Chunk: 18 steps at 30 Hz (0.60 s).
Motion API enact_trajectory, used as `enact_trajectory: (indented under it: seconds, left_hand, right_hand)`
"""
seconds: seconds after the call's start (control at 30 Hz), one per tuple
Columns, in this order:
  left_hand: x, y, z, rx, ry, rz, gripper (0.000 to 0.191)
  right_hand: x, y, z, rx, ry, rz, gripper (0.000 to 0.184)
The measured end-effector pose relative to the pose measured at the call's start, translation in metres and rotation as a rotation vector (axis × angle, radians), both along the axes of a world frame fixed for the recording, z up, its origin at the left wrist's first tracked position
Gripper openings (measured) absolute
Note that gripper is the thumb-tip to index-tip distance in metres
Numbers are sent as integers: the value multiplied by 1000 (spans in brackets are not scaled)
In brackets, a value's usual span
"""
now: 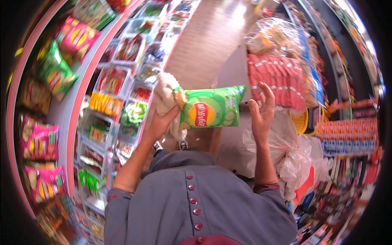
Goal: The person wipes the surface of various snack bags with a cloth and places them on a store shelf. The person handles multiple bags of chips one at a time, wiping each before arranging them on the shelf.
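Observation:
A green Lay's potato chip bag (219, 107) lies sideways in the air in front of my chest, its front facing up. My left hand (161, 124) grips an off-white cloth (165, 88) together with the bag's left end; the fingers beneath are hidden. Beyond the bag's right end is my right hand (263, 113), fingers apart and holding nothing. A narrow gap separates it from the bag.
To the left, a shelf with a pink edge (80, 113) carries more chip bags (39, 139), above clear bins (111, 81) of small packets. Red packs (275, 81) and tied plastic bags (284, 150) sit at right. A wooden floor (202, 52) runs ahead between the shelves.

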State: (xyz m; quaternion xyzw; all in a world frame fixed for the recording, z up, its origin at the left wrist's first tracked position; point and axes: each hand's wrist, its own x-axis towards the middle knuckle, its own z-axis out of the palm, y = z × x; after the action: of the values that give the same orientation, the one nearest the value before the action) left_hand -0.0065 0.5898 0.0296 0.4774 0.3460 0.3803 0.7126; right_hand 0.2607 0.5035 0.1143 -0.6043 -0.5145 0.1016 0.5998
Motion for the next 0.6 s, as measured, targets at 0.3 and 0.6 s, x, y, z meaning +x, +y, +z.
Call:
enact_trajectory:
  seconds: [0.3,0.6]
  left_hand:
    - [-61,-26,22,39,264,118,34]
    - [-101,-65,34,234,648,463,25]
  right_hand:
    - [-89,105,10,-851,-414,1215,63]
    - [-181,128,-30,-808,-309,1417,67]
